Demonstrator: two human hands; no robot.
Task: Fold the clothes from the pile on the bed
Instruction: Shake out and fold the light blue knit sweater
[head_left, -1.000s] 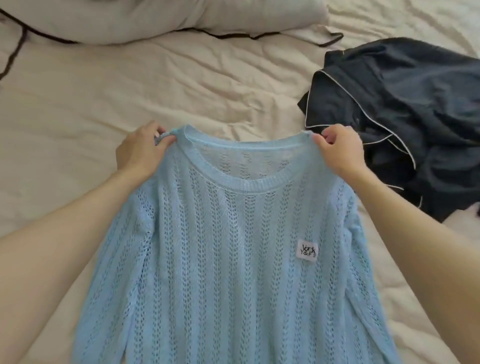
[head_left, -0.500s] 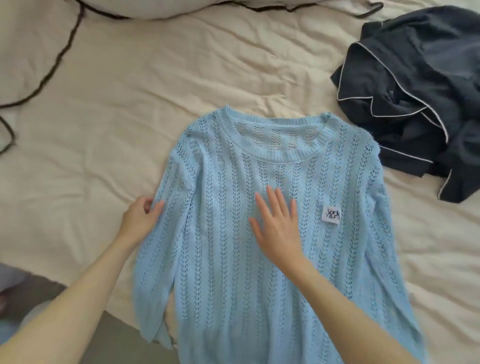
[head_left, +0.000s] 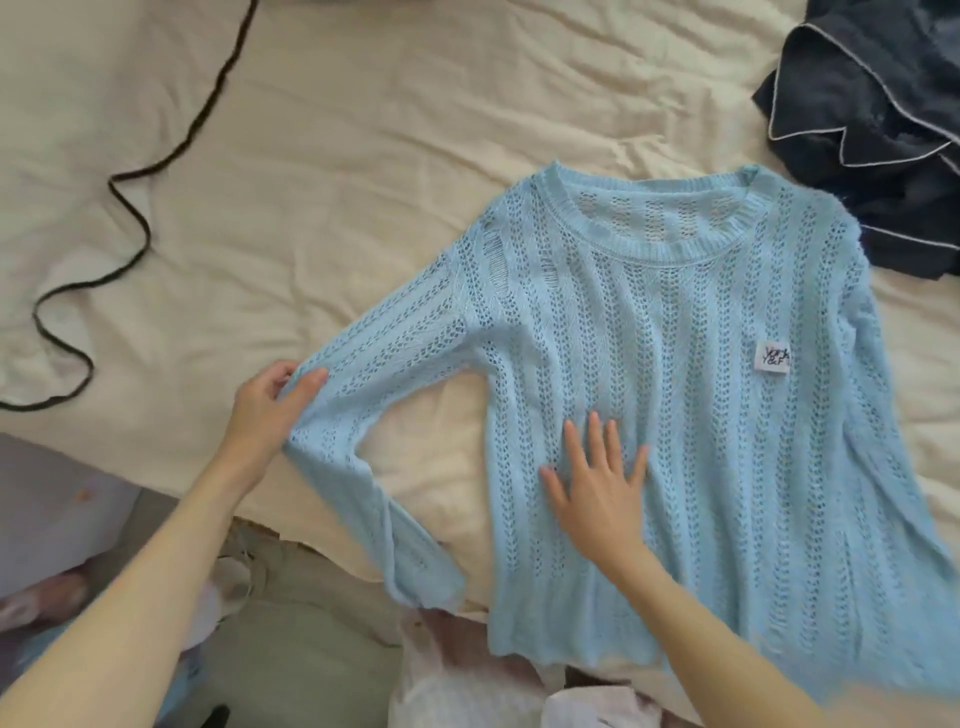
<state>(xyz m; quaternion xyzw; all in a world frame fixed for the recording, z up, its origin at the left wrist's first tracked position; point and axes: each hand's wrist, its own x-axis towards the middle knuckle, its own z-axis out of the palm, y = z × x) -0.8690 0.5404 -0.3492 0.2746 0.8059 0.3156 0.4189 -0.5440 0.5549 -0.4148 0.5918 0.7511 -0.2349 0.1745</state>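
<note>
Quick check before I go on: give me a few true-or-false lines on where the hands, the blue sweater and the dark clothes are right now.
1. The left hand grips the sweater's sleeve. True.
2. The right hand pinches the collar. False: it lies flat, fingers straight, on the front of the blue sweater.
3. The sweater lies front up, its white label showing. True.
4. The dark clothes are folded on top of the sweater. False: they lie rumpled beside its shoulder.
5. A black cord lies on the bed sheet. True.

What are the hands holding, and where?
The left hand pinches the blue sweater's sleeve near its elbow. The right hand only presses flat on its front.
</note>
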